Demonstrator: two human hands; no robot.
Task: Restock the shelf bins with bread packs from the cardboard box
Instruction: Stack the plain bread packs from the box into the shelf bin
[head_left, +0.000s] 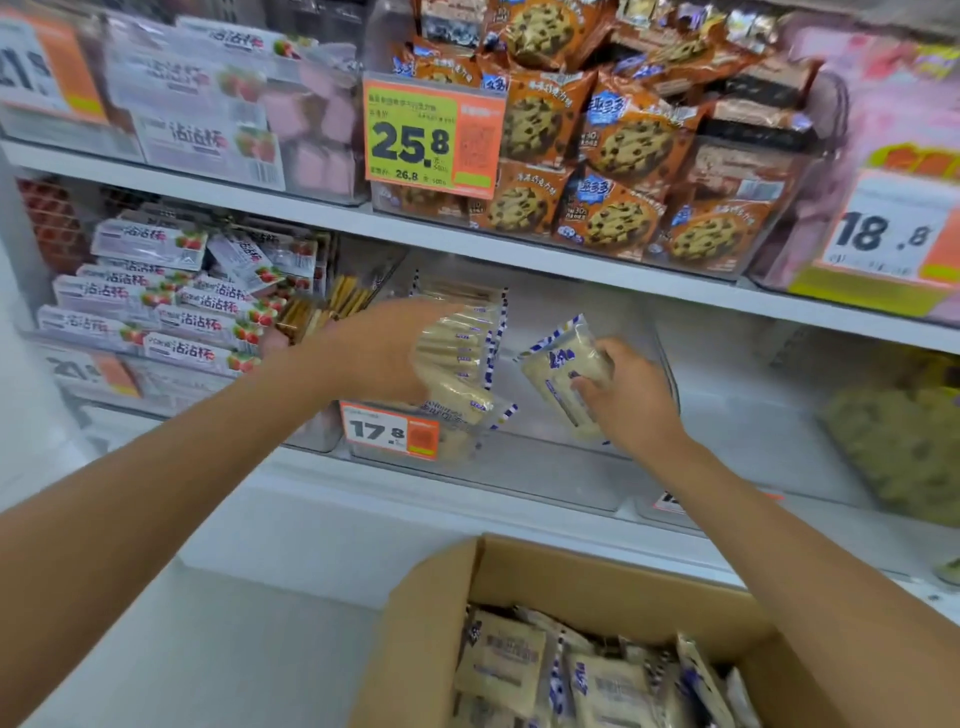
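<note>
White shop shelving (519, 254) filled the view, its boards running from 9 to 3 o'clock. At the centre, on the middle board, stood a clear bin (545, 483) with a 17.8 price tag (389, 428) on its front wall.

The left hand (379, 353) reached into the bin's 9 o'clock side, its grip closed round a stack of bread packs (457, 353) held on edge. The right hand (631, 395) was just to 3 o'clock of it, fingers curled in a grip round a single bread pack (563, 374) tilted over the bin's middle. The two loads stood near each other but apart.

At 6 o'clock a cardboard box (597, 566) sat open, flaps up, with more bread packs (519, 670) lying loose inside.

At 12 o'clock, on the board above, a bin was piled with cookie packs (618, 150) behind a 25.8 price tag (415, 140). At 9 o'clock strawberry-print boxes (156, 312) were stacked in a neighbouring bin.

Bare bin floor showed to 3 o'clock of the right hand. The box's far rim lay close under the shelf's front edge, and both forearms passed over the gap.
</note>
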